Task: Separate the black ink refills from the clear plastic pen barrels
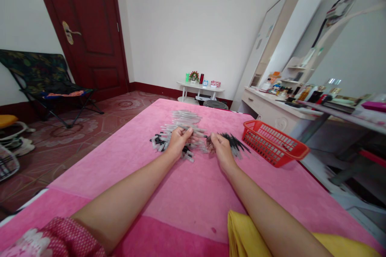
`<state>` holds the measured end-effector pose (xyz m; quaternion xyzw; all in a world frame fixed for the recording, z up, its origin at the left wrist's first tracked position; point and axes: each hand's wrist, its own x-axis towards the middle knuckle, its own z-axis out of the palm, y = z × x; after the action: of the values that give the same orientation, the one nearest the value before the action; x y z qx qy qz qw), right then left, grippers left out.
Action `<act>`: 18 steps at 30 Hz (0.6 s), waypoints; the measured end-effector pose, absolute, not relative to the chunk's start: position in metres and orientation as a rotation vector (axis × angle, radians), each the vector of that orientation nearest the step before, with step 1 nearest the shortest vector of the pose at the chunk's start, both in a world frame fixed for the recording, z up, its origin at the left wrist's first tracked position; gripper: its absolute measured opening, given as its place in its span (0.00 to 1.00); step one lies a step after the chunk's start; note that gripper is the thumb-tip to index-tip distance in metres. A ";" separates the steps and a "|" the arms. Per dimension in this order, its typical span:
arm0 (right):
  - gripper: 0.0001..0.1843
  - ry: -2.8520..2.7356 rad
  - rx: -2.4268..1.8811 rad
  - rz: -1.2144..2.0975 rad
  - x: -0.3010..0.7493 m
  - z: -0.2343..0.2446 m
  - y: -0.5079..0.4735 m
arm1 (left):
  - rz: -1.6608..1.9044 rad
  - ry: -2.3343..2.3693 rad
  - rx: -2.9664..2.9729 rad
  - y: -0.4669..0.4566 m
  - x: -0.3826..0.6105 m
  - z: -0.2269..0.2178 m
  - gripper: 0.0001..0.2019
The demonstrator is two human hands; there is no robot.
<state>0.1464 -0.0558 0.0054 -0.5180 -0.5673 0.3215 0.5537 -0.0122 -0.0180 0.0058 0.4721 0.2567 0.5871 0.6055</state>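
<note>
A heap of thin clear tubes (183, 122) with small black caps lies in the middle of a pink cloth (126, 160). My left hand (178, 141) rests on the near edge of the heap, fingers curled round a few tubes. My right hand (220, 146) is closed just to the right, beside a fan of thin black sticks (233, 142). What its fingers hold is too small to make out.
A red plastic basket (273, 142) sits on the cloth to the right of my hands. Beyond are a white dresser (271, 108) with bottles, a small white table (200, 87), a dark red door (90, 28) and a folding chair (45, 80).
</note>
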 end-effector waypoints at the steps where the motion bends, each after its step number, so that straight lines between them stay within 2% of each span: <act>1: 0.21 -1.392 -1.268 0.667 0.148 0.005 -0.055 | 1.389 0.588 1.082 -0.017 -0.012 0.006 0.20; 5: 0.04 -1.702 -1.571 0.185 0.155 0.002 -0.057 | 1.427 0.589 1.047 -0.015 -0.013 0.005 0.19; 8: 0.06 -1.902 -1.735 -0.009 0.157 0.001 -0.061 | 1.413 0.634 1.082 -0.016 -0.014 0.007 0.17; 14: 0.08 -1.984 -1.790 0.065 0.164 0.004 -0.060 | 1.395 0.642 1.305 -0.018 -0.015 0.008 0.20; 18: 0.12 -1.656 -1.535 0.275 0.181 0.011 -0.047 | 1.402 0.682 1.436 -0.017 -0.015 0.006 0.20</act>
<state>0.1809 -0.0474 0.0110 -0.6124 -0.6607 0.1096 0.4200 -0.0146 -0.0171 0.0061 0.5908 0.2807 0.5770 0.4890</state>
